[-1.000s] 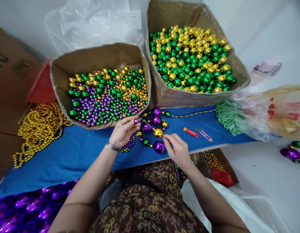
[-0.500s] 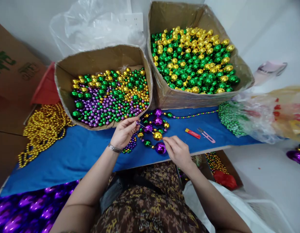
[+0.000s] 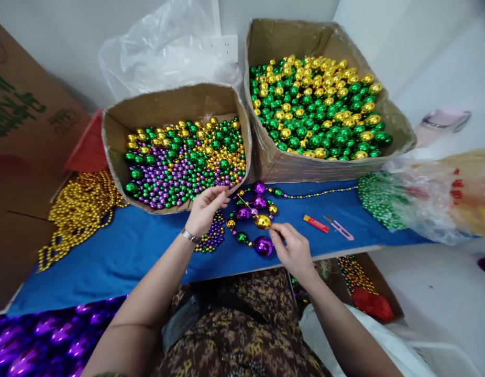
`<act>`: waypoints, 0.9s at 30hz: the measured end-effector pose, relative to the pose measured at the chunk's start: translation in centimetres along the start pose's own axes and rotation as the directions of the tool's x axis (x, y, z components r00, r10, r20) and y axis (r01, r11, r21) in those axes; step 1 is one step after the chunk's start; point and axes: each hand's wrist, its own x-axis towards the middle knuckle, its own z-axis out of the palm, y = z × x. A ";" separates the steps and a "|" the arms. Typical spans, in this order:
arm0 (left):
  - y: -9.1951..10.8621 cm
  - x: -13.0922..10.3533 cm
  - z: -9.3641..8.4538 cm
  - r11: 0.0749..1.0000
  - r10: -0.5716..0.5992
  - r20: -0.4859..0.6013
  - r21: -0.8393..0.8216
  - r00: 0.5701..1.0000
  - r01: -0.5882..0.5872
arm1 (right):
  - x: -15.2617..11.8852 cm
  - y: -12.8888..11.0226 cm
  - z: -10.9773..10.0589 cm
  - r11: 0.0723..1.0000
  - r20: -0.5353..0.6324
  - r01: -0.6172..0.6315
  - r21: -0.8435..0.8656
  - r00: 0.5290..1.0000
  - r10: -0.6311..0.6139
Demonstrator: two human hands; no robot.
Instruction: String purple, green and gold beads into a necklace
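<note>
Many beads (image 3: 263, 245) are strung mid-frame, my thin line (image 3: 244, 202) bare beyond the small purple bead (image 3: 253, 211); my right hand (image 3: 295, 252) clamps the gold bead (image 3: 262, 221), my left hand (image 3: 204, 210) has fingertips together, on what I can't quite tell.

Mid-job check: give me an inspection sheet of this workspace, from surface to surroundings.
Surface: blue cloth, wrinkled.
Job's things: large gold bead on a thin rod, with a small purple bead beside it; large purple bead nearer the cloth's front edge.
Clutter: red-and-yellow packet and pink snips to the right; gold bead strands far left.
Hands: right hand pinches the large gold bead's edge; left hand is near the rod's far end, contact unclear.
Cables: nothing seen; wall socket behind.
Surroundings: two bead-filled cardboard boxes behind; plastic bag at right.
</note>
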 end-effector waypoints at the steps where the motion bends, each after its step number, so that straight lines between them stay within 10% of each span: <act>1: 0.0 1.1 -0.4 0.996 0.043 -0.049 0.083 0.998 -0.039 | 0.0 0.1 -0.1 1.000 -0.004 -0.005 -0.001 1.000 0.005; 7: -0.2 9.4 -0.9 0.675 0.363 -0.001 0.690 0.932 -0.262 | 0.2 0.2 -0.1 1.000 -0.034 -0.007 -0.024 0.999 0.006; 10: -0.1 12.2 -0.1 0.471 0.343 0.119 0.836 0.932 -0.280 | 0.4 0.1 -0.2 0.999 -0.046 0.002 -0.038 0.999 -0.003; 13: 0.1 12.7 0.1 0.483 0.304 0.118 0.836 0.945 -0.260 | 0.4 0.4 -0.8 0.998 -0.072 -0.025 -0.062 0.997 0.021; 19: 1.0 7.6 -0.4 0.939 0.158 -0.045 0.315 0.986 -0.136 | 0.1 1.5 -3.1 0.984 -0.157 -0.154 -0.089 0.978 0.139; 27: 0.3 0.4 -0.4 0.884 -0.283 -0.014 -0.392 0.959 0.255 | -0.3 -0.3 -2.5 0.998 -0.014 -0.022 -0.060 1.000 0.021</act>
